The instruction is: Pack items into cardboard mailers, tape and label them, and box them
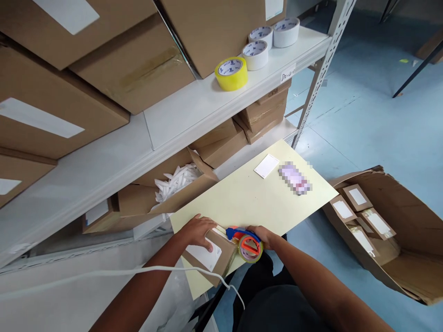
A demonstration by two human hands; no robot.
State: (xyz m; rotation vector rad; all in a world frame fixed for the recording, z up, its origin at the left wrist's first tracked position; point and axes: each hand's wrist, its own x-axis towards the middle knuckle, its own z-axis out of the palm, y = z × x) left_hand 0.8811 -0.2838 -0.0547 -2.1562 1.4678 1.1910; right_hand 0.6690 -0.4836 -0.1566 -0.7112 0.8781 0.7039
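A small cardboard box (226,251) with a white label lies at the near left end of the cream-coloured table (249,203). My left hand (199,232) rests on top of it, thumb and fingers spread apart across the label and the far edge. In my right hand (262,236) is a blue and orange tape dispenser (249,244) loaded with a roll of tape. Its blue front end meets the box's right far corner. The grip of my right fingers is partly hidden behind the dispenser.
Behind the table, a white shelf (180,115) holds large cartons and several tape rolls, one yellow (231,74). A white card (266,166) and a blurred-out item (295,178) lie on the table. An open carton (411,258) with small boxes stands right. A white cable (166,268) crosses my left forearm.
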